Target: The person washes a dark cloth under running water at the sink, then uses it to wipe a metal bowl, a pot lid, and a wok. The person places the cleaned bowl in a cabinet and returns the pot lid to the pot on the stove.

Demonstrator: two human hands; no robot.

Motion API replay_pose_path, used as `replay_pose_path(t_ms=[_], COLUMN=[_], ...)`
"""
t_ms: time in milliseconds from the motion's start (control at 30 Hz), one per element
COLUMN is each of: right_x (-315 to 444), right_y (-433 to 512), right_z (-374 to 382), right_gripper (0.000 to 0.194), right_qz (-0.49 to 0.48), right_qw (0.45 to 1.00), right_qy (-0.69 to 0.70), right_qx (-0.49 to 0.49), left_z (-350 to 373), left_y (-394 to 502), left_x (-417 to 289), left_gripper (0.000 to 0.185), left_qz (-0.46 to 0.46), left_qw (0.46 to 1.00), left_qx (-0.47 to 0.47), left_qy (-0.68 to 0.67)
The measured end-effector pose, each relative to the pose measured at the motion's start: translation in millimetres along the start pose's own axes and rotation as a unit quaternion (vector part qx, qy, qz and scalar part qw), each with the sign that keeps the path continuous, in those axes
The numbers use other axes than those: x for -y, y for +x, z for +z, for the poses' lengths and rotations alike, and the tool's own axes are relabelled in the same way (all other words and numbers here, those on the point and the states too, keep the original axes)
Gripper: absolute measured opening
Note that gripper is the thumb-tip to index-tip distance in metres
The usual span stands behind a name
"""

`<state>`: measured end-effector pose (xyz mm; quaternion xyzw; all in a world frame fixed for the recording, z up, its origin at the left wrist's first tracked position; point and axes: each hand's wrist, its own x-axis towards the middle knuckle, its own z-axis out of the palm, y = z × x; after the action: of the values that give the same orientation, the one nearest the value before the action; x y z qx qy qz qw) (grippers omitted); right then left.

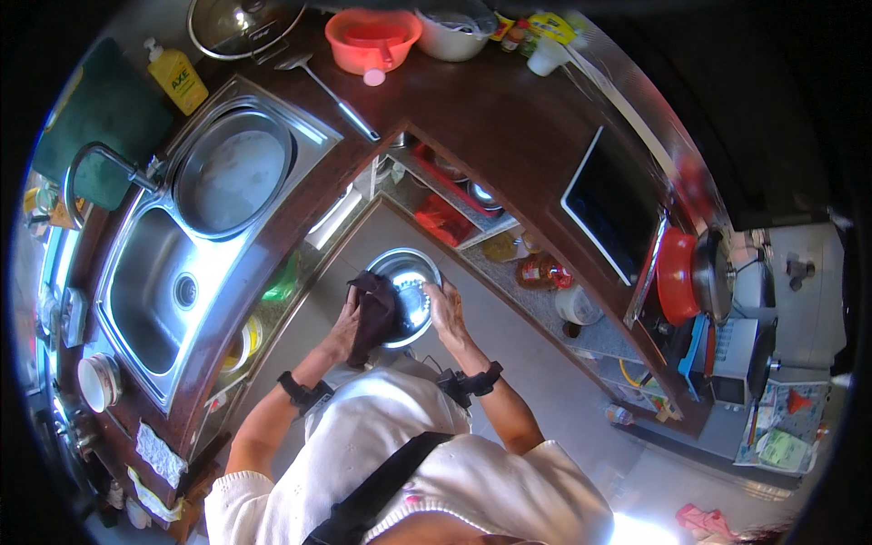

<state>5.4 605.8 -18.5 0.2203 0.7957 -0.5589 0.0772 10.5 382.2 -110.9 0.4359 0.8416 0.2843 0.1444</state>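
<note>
A shiny stainless steel bowl (414,300) is held in front of my body, above the floor between the two counters. My right hand (446,310) grips its right rim, the thumb reaching over the edge. In my left hand (347,327) is a dark maroon cloth (375,313), pressed against the bowl's left side and partly covering it. The cloth hides most of my left fingers. Small bright spots show on the bowl's inner surface; whether they are perforations or reflections I cannot tell.
A double sink (184,289) with a large metal basin (231,174) and a curved faucet (102,153) is on the left. At the back corner lie a spatula (337,99) and a red plastic basin (373,41). An induction cooktop (613,204) and a red pot (678,276) stand right.
</note>
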Motion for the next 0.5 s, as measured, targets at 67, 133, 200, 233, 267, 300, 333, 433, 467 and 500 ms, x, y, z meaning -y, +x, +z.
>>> replay_pose_path(t_ms=[67,133,200,233,267,300,333,433,467,500], right_x=[-9,-23,-37,-45,-50,-55,-60,-67,-70,-72], right_y=[19,37,55,60,68,79,88,125,144,162], right_z=[17,27,43,42,43,45,42,20,15,11], right_gripper=[0.042,0.044,0.043,0.041,0.041,0.041,0.040,0.051,0.054,0.057], right_qz=[-0.010,0.007,0.003,0.060,0.091,0.120,0.149,0.001,-0.099,-0.206], right_qw=[1.000,0.999,0.999,0.995,0.989,0.983,0.980,0.971,0.963,0.942], right_qy=[-0.007,-0.024,-0.026,-0.038,-0.058,-0.074,-0.080,-0.233,-0.251,-0.263], right_qx=[-0.026,0.021,0.045,0.075,0.099,0.114,0.106,0.055,0.014,-0.026], left_z=[5,15,20,19,14,7,-2,-34,-43,-46], left_y=[-6,-14,-26,-30,-30,-25,-17,16,25,31], left_x=[10,14,15,13,12,14,14,7,4,1], left_gripper=[0.075,0.073,0.073,0.074,0.074,0.075,0.077,0.082,0.082,0.071], left_qz=[-0.051,0.015,-0.052,-0.146,-0.198,-0.155,-0.113,-0.095,-0.194,-0.276], left_qw=[0.996,0.967,0.860,0.774,0.734,0.793,0.844,0.887,0.793,0.727], left_qx=[0.058,0.048,0.090,0.134,0.150,0.105,0.058,-0.052,-0.075,-0.080], left_qy=[-0.052,-0.248,-0.499,-0.602,-0.632,-0.579,-0.520,-0.449,-0.573,-0.624])
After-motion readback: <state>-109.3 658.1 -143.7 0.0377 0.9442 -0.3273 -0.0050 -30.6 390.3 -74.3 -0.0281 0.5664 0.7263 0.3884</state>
